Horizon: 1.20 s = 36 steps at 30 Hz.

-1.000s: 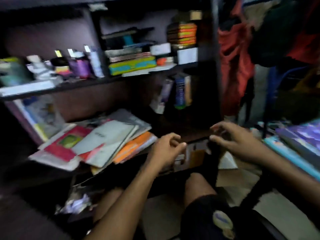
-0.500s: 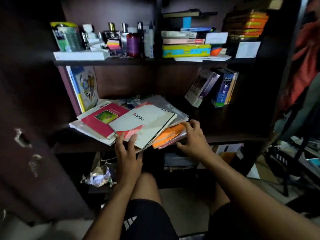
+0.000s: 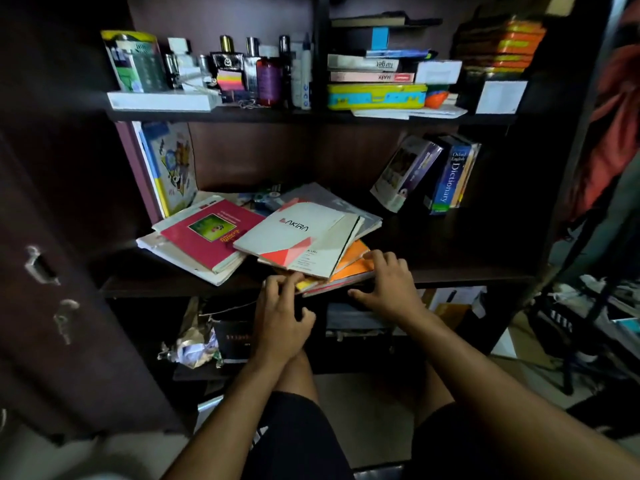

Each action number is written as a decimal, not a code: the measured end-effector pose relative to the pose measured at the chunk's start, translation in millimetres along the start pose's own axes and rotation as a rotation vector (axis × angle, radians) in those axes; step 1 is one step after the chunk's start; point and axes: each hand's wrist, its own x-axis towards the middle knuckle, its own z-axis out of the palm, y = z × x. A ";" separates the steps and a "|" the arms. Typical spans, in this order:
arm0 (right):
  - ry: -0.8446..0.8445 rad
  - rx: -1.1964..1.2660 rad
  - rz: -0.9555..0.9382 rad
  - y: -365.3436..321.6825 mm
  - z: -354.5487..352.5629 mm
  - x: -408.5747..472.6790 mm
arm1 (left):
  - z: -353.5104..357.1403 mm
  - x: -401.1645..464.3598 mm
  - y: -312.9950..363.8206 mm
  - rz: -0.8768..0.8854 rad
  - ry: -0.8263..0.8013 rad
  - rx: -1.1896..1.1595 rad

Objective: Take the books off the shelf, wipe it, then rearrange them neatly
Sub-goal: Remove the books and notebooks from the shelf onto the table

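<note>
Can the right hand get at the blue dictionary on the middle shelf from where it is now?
Probably yes. The right hand rests on the orange books, and the shelf between it and the dictionary looks bare.

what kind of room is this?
Likely a bedroom or study corner at home: a dark wooden shelf piled with books, perfume bottles on the upper shelf, clothes hanging at the right.

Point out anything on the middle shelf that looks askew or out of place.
The flat pile of books is fanned out crookedly, with orange-covered ones jutting past the dark wooden shelf's front edge. To the right, the blue Oxford dictionary and the purple-spined book beside it lean instead of standing upright.
</note>
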 end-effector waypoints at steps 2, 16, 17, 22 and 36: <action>0.025 -0.038 -0.023 -4.9 -1.9 2.7 | 2.0 0.2 0.5 0.030 -0.016 0.087; 0.004 -0.372 -0.466 -17.0 2.3 25.1 | 5.5 1.4 -17.7 0.038 -0.023 0.047; -0.026 -0.347 -0.478 -17.9 0.5 28.4 | 2.8 1.9 -17.1 0.025 -0.008 0.007; -0.144 -0.337 -0.503 -21.7 -13.0 41.1 | -12.1 7.6 -13.7 0.059 0.085 -0.113; 0.235 -0.228 -0.614 -52.9 -139.6 97.0 | -5.9 5.7 -4.7 -0.009 -0.090 -0.343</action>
